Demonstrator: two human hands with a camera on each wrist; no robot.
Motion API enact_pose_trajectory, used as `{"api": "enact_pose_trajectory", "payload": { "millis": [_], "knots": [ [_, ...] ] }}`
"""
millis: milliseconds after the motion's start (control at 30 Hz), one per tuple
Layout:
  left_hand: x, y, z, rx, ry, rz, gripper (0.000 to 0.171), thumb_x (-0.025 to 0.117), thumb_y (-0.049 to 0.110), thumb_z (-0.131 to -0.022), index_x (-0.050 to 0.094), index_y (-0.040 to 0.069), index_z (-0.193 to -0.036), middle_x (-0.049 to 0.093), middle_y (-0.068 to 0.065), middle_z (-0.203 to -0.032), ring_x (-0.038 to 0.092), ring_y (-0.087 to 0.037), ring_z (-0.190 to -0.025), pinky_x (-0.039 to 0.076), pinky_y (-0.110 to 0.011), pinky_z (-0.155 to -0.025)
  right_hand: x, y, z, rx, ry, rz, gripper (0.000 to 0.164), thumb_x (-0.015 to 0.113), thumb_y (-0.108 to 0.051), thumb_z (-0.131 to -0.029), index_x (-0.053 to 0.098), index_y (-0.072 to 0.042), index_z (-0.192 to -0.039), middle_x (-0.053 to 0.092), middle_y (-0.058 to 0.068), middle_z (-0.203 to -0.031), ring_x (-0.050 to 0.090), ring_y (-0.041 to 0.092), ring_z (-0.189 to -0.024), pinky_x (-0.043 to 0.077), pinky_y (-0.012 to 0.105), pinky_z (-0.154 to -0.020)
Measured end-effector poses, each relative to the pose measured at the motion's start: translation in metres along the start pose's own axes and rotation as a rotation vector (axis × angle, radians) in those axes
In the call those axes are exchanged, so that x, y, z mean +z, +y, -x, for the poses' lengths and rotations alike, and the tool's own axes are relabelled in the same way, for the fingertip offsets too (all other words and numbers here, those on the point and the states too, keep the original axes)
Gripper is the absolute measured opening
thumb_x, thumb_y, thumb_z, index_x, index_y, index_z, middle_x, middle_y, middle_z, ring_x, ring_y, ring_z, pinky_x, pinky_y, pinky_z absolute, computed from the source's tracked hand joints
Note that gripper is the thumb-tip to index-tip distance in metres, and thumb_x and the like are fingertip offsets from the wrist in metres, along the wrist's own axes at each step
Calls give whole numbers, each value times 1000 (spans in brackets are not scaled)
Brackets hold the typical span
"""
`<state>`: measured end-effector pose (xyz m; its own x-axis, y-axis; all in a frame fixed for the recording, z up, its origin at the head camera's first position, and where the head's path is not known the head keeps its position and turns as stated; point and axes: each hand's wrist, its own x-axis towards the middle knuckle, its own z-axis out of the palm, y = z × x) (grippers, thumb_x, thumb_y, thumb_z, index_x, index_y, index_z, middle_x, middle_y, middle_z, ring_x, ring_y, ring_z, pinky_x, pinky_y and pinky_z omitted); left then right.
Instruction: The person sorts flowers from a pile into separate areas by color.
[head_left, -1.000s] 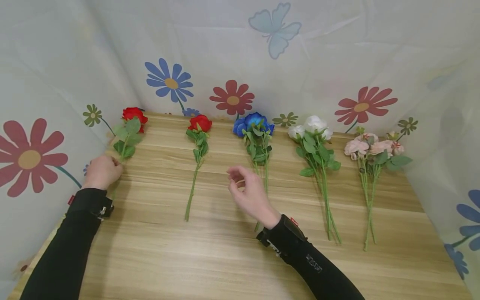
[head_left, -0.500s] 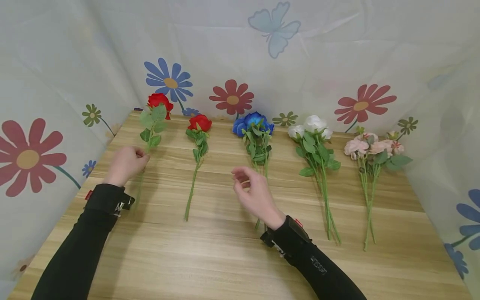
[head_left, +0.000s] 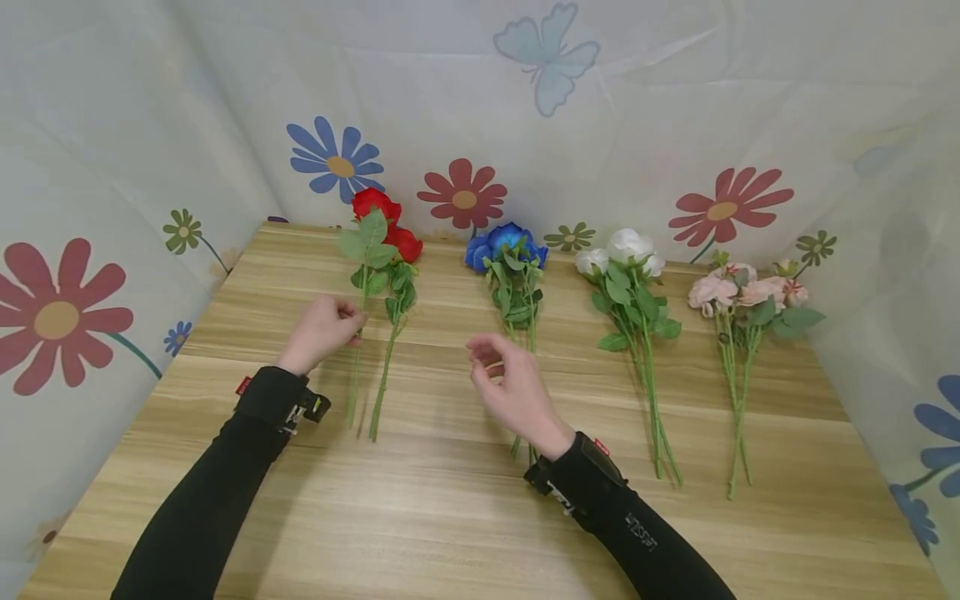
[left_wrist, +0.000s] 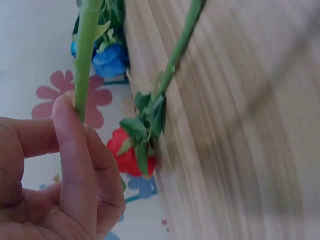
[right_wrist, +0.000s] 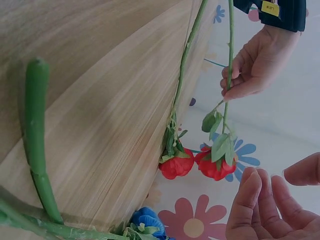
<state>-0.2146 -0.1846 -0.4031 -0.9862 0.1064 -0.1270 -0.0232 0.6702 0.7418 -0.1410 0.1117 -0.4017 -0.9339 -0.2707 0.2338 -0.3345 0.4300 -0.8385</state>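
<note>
My left hand (head_left: pixel 322 332) pinches the green stem (left_wrist: pixel 86 55) of a red rose (head_left: pixel 375 205) between thumb and fingers. In the right wrist view this rose (right_wrist: pixel 219 165) is raised off the table, its bloom beside the bloom of a second red rose (right_wrist: pixel 178 164). That second rose (head_left: pixel 405 246) lies on the wooden table, its stem running toward the front. Over the stems of the blue flowers (head_left: pixel 507 247) hovers my right hand (head_left: pixel 516 390), fingers loosely bent and holding nothing. A gap shows between its thumb and fingertips in the right wrist view.
Right of the blue flowers lie white roses (head_left: pixel 633 250), then pink flowers (head_left: pixel 757 293), all with stems toward the front. A curtain (head_left: pixel 645 108) printed with flowers and a butterfly stands behind the wooden table (head_left: pixel 420 533) and along both sides.
My left hand has carried the red rose rightward from the table's left edge to beside the second red rose. The right hand has shifted slightly right and stays above the blue flowers' stems.
</note>
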Motion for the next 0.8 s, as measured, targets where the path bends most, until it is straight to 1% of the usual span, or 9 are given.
{"api": "enact_pose_trajectory", "payload": {
  "millis": [100,200,267,367,433,500,600,700,800],
  "knots": [
    [11,3,-3,0,-11,52,29,54,17,-101,67,-9,-105,69,-18,-89,76,-25,-79,59,-32,-69,0,1,0,-1,0,2,26,54,1,-93,65,1,-117,71,15,-102,68,24,-92,60,39,-79],
    [21,7,-5,10,-22,107,29,54,14,-101,66,-12,-106,69,-20,-89,77,-28,-80,62,-37,-73,0,2,0,1,0,-2,26,54,1,-93,66,0,-116,71,16,-102,68,24,-92,60,38,-79],
    [26,10,-5,15,-31,120,29,54,14,-101,66,-12,-106,68,-18,-88,77,-30,-81,63,-39,-75,0,2,0,1,0,-6,25,54,1,-94,66,0,-116,71,16,-102,68,24,-92,60,38,-78],
    [34,16,-5,17,-50,122,27,54,14,-101,66,-10,-106,66,-14,-84,75,-30,-78,63,-39,-74,-1,2,0,1,1,-7,25,54,0,-93,66,0,-115,71,15,-102,68,24,-92,60,38,-78],
    [39,19,-5,19,-67,109,26,55,14,-101,66,-9,-107,66,-14,-84,74,-30,-76,62,-37,-72,-1,2,0,2,1,-8,24,54,1,-93,66,0,-114,71,15,-102,68,23,-92,60,38,-78],
    [43,21,-5,18,-80,99,26,56,14,-101,66,-9,-107,67,-16,-86,74,-30,-75,61,-33,-68,-1,2,0,6,-1,-7,24,54,1,-93,66,0,-114,72,14,-102,68,23,-92,60,39,-78],
    [49,21,-7,18,-91,70,25,58,14,-101,66,-9,-107,68,-18,-91,74,-28,-73,57,-25,-63,-1,2,-1,10,-4,-9,25,54,1,-93,66,0,-114,72,14,-102,68,24,-92,60,39,-78],
    [53,18,-9,21,-82,23,23,59,14,-100,67,-8,-103,69,-17,-89,73,-22,-68,52,-21,-59,-2,2,0,14,-7,-9,25,54,1,-94,67,0,-115,72,15,-102,68,24,-92,60,37,-78],
    [54,15,-12,24,-67,-46,22,59,14,-99,68,-5,-94,71,-15,-83,71,-16,-62,48,-20,-57,-4,2,0,24,-9,-7,25,54,0,-94,67,0,-115,72,15,-102,68,23,-92,59,33,-78]
  ]
}}
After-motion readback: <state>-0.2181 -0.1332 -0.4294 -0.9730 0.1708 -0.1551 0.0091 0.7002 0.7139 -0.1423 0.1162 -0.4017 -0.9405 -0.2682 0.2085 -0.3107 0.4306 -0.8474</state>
